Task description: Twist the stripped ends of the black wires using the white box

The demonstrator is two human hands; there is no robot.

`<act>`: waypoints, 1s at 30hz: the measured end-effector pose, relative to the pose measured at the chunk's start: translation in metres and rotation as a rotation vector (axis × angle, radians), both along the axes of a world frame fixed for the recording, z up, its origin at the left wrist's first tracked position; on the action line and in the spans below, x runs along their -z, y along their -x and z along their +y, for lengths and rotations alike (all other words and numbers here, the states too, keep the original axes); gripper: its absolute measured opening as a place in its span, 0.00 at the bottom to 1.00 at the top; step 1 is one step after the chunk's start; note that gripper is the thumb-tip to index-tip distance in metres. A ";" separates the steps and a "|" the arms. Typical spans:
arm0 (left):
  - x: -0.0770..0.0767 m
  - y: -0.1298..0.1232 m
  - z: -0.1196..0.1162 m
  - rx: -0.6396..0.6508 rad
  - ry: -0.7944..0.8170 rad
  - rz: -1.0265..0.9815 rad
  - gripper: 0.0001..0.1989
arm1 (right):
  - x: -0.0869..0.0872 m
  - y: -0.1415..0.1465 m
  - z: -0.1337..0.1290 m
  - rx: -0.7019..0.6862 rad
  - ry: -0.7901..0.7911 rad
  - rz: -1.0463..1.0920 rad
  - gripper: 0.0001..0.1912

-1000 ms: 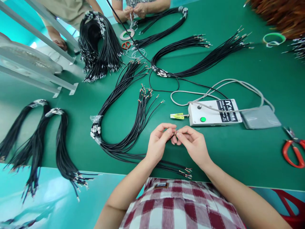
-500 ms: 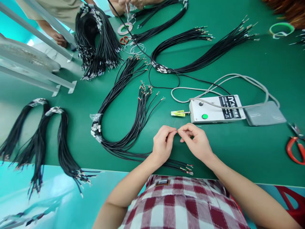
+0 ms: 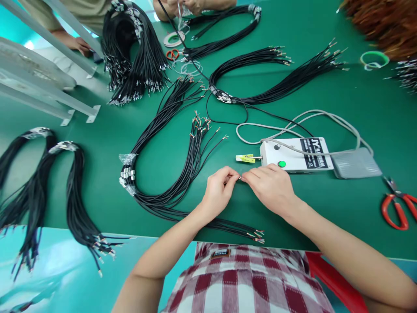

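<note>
My left hand [image 3: 219,191] pinches the end of a thin cable, whose tip barely shows between the fingertips. My right hand [image 3: 272,187] is closed with its fingertips at the same tip, meeting the left ones. Beside the left hand, a curved bundle of black cables [image 3: 169,195] with stripped ends runs under my left forearm. Just beyond my right hand lies a white box [image 3: 295,154] with a green button [image 3: 282,164] and a yellow clip [image 3: 246,158] at its left side.
A grey pedal [image 3: 356,164] and red-handled pliers [image 3: 395,208] lie right. More black cable bundles [image 3: 74,182] hang over the left table edge. Another bundle [image 3: 273,89] lies beyond the box. Metal rails [image 3: 48,95] stand left. Another person's hands [image 3: 195,5] show at the top.
My right hand has turned, its back now facing up and its fingers more closed together. My left hand stays pinched at nearly the same place. The view has shifted slightly.
</note>
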State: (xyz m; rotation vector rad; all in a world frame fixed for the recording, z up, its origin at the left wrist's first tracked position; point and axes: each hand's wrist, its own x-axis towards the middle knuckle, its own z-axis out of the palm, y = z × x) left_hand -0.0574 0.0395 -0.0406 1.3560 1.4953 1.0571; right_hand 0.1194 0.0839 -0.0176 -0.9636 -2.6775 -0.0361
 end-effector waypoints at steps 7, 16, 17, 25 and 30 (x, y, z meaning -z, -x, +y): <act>0.004 0.020 0.023 -0.064 0.032 -0.078 0.06 | -0.010 0.000 0.046 0.074 -0.020 -0.137 0.06; 0.008 0.023 0.046 -0.059 0.012 -0.053 0.06 | 0.007 0.010 0.067 -0.002 -0.052 -0.202 0.17; 0.010 0.022 0.048 -0.057 0.004 -0.041 0.06 | 0.008 0.010 0.068 -0.013 -0.051 -0.206 0.18; 0.019 0.018 0.060 -0.049 -0.003 0.041 0.06 | 0.006 0.010 0.072 -0.004 0.097 -0.107 0.18; 0.019 0.017 0.062 -0.027 0.016 0.040 0.05 | 0.006 0.010 0.071 -0.010 0.096 -0.129 0.18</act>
